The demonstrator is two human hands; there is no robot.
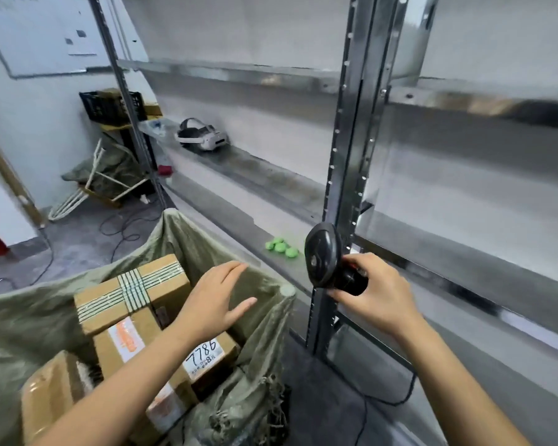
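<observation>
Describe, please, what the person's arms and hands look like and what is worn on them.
The left hand and right hand are bare: no gloves, rings or watch show. The left forearm and right forearm are bare too, with no sleeve in view.

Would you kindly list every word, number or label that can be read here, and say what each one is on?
"7786": handwritten on the white sticker of the brown cardboard box in the green woven sack.
"8": printed under it on the same sticker; the small characters around it are too blurred to read.
Orange-and-white label on that box: print too blurred.
Papers on the whiteboard: too blurred.
</observation>
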